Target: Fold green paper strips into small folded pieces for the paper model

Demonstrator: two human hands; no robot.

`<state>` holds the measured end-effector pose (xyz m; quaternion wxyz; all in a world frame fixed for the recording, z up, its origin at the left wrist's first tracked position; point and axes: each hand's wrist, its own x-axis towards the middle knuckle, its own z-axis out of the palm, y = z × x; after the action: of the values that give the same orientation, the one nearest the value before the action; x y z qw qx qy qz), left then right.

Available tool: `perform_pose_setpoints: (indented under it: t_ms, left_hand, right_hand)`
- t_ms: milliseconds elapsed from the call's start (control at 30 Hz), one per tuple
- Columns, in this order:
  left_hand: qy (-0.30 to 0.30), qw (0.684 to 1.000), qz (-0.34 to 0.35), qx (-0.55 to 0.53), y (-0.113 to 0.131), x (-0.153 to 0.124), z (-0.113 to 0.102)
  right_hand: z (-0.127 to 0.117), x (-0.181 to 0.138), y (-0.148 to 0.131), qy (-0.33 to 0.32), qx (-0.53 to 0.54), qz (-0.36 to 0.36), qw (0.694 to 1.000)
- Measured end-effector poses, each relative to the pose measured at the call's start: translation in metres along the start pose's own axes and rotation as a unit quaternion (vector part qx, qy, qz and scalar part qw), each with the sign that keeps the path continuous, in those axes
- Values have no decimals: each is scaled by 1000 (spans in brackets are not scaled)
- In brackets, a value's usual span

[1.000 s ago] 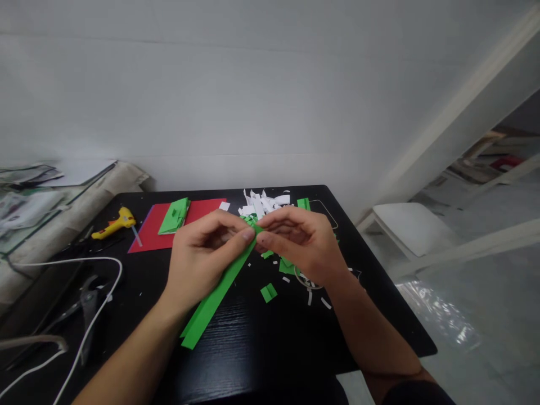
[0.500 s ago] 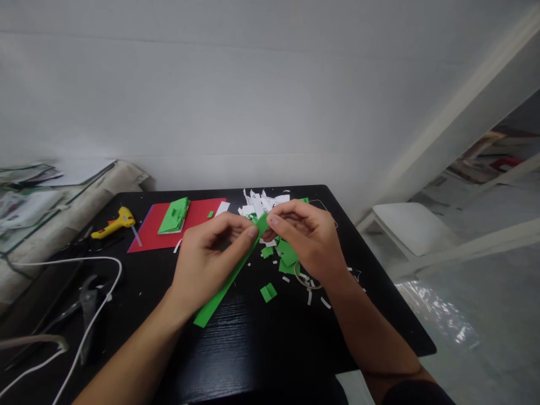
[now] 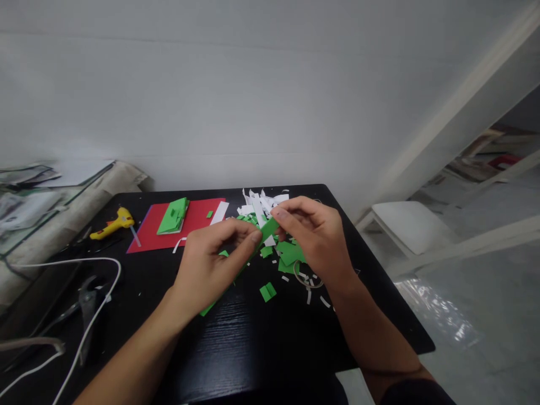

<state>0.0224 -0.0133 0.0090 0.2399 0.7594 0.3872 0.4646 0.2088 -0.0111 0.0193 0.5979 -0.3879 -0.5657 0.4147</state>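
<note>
1. Left hand (image 3: 210,267) is gripping the green paper strip (image 3: 269,229) between thumb and forefinger, with the other fingers curled under and the back of the hand facing the camera.
2. Right hand (image 3: 317,236) is pinching the far end of the same strip with thumb and forefinger. The fingertips of the two hands are sitting just beside each other.
3. The strip is running diagonally over the middle of the table (image 3: 253,349), far end up at the right hand. Its near end is poking out below the left hand, which is hiding the middle part.
4. Green scraps (image 3: 290,253) are lying on the table just under the right hand, and a small folded green piece (image 3: 268,292) is lying nearer, apart from them.
5. A heap of white paper strips (image 3: 261,202) is sitting at the far edge, behind the hands.
6. A red sheet (image 3: 200,220) is lying far left with a folded green stack (image 3: 172,216) on it.
7. A yellow glue gun (image 3: 110,224) is lying left of the red sheet, and a white cable (image 3: 110,281) is looping along the left side of the table.
</note>
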Motion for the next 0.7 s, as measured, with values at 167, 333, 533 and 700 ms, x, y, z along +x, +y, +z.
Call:
perform_pose_setpoints:
  t_ms: [167, 333, 533, 700]
  left_hand:
    - [-2, 1000, -1, 2, -2, 1, -1]
    - [-3, 1000, 1, -7, -3, 1, 1]
    - [-9, 1000, 5, -9, -4, 1, 0]
    - [-10, 1000, 14, 2, -5, 1, -2]
  right_hand:
    - [0, 2, 1, -35, 27, 33, 999]
    - [0, 2, 4, -49, 49, 50, 996]
    - [0, -1, 4, -18, 51, 51, 997]
    - [-1, -1, 3, -7, 35, 50, 998]
